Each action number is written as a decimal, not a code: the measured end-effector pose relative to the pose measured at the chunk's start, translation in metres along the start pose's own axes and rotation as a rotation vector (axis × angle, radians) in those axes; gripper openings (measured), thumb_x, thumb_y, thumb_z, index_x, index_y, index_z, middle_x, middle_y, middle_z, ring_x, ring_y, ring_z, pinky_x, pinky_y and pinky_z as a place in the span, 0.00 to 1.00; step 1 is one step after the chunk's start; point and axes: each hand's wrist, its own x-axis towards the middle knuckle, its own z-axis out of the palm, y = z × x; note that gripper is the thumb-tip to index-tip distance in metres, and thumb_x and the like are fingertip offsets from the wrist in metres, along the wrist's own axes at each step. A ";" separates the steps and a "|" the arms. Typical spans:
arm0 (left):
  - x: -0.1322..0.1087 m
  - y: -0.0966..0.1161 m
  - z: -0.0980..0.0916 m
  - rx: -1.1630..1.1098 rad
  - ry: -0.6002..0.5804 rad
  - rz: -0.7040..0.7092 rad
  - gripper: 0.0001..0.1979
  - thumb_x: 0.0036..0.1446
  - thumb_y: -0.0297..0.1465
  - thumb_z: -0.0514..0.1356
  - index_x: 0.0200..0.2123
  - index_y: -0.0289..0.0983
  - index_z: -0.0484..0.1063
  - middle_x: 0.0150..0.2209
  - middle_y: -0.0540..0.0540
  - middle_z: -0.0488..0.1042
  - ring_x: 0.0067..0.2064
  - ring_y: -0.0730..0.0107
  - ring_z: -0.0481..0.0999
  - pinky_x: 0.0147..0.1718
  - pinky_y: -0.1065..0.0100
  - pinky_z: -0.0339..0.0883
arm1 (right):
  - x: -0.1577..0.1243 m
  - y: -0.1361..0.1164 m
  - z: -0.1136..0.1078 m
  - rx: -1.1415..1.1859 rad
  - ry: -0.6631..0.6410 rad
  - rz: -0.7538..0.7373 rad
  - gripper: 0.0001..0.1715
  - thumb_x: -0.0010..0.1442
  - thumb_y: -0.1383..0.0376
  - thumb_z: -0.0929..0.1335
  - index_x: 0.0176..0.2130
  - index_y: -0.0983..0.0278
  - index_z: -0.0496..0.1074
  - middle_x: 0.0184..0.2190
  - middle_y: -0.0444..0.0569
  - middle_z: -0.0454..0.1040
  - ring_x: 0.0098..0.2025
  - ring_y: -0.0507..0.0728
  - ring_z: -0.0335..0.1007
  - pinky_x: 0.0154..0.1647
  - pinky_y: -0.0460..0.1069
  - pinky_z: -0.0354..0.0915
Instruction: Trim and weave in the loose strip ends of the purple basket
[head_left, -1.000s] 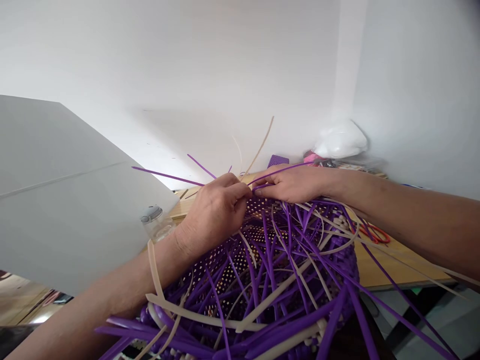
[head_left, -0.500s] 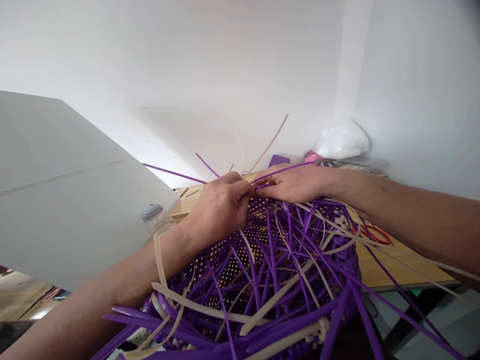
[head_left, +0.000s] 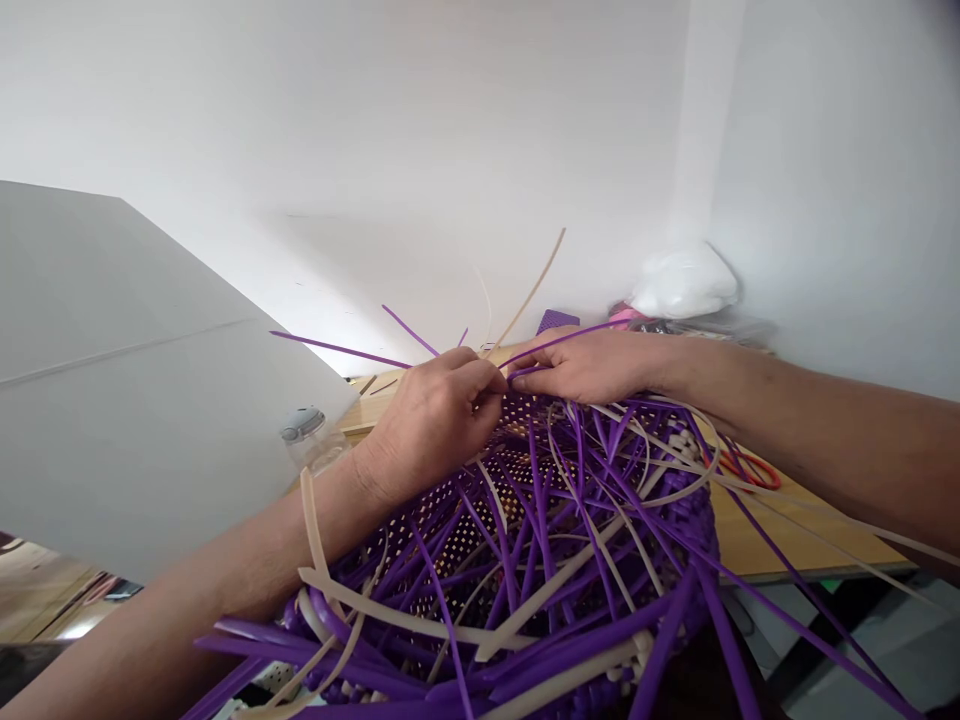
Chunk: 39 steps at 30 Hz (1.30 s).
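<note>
A woven basket (head_left: 691, 515) of purple and cream plastic strips fills the lower middle, its open top towards me. Many loose strip ends cross over its opening and stick out past the rim. At the far rim, my left hand (head_left: 446, 412) is closed, thumb and forefinger pinched together on a purple strip. My right hand (head_left: 589, 368) meets it from the right, its fingertips closed on the same purple strip at the rim. Another purple strip (head_left: 574, 335) runs over the right fingers. The exact spot where the fingers grip is partly hidden.
Behind the basket is a wooden table (head_left: 810, 535) against a white wall. A clear container with a grey lid (head_left: 302, 424) stands left, beside a pale panel (head_left: 135, 390). At the back right lie a white plastic bag (head_left: 686, 282) and a small purple woven piece (head_left: 558, 321). Orange loops (head_left: 754, 470) lie to the right.
Both hands stay at the far rim with almost the same grip. The strip ends beyond the left hand and the basket have shifted slightly left.
</note>
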 end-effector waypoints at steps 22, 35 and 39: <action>-0.001 -0.002 0.002 -0.021 0.000 0.001 0.08 0.59 0.24 0.58 0.34 0.35 0.78 0.31 0.46 0.75 0.30 0.71 0.73 0.30 0.68 0.67 | 0.002 0.000 0.002 -0.025 0.006 -0.022 0.24 0.66 0.54 0.61 0.56 0.54 0.76 0.58 0.44 0.74 0.60 0.63 0.69 0.63 0.56 0.62; 0.000 -0.003 0.002 0.018 0.004 0.024 0.07 0.58 0.23 0.59 0.34 0.35 0.78 0.31 0.46 0.75 0.31 0.71 0.74 0.29 0.68 0.67 | 0.000 -0.006 -0.001 -0.033 0.002 0.014 0.23 0.67 0.56 0.61 0.55 0.53 0.77 0.57 0.43 0.75 0.58 0.62 0.71 0.60 0.55 0.65; -0.001 -0.004 0.002 0.008 -0.017 0.020 0.07 0.59 0.24 0.58 0.34 0.35 0.78 0.31 0.46 0.75 0.31 0.70 0.74 0.30 0.67 0.67 | 0.000 -0.003 0.000 -0.022 0.013 -0.026 0.23 0.66 0.56 0.61 0.55 0.53 0.76 0.56 0.43 0.75 0.58 0.62 0.70 0.60 0.55 0.64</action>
